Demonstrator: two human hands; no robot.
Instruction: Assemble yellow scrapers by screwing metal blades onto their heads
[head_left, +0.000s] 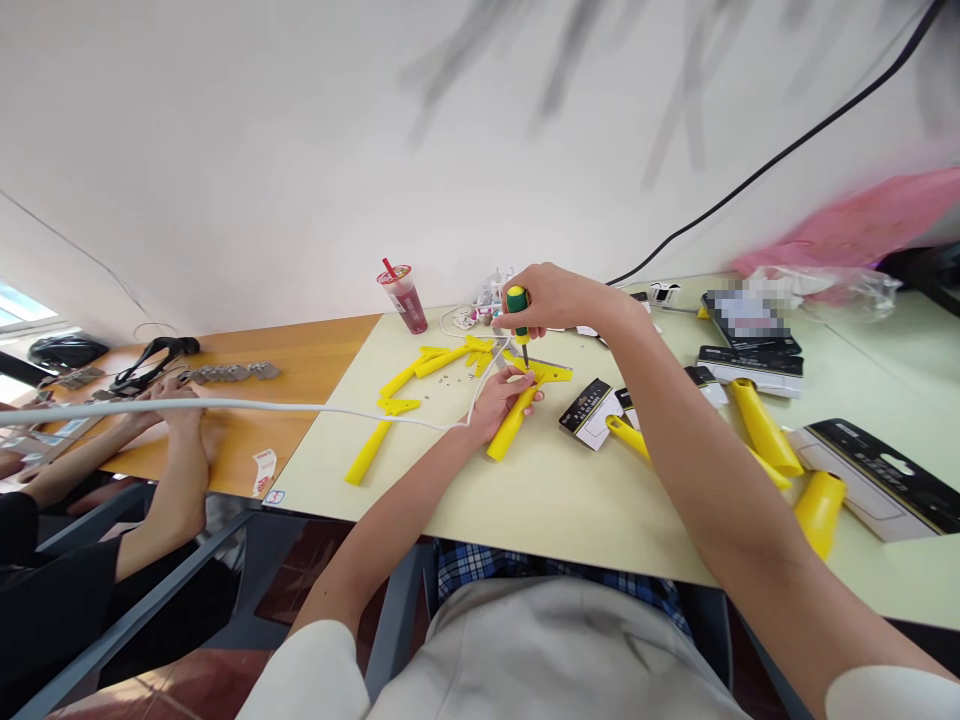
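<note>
Over the pale table (487,510), the left hand (495,402) has its fingers closed around a yellow scraper (512,428), near the middle. The right hand (553,296) has its fingers wrapped round a green and yellow screwdriver (517,303), pointing down at the scraper's head. Tiny bits (448,380) lie left of it.
</note>
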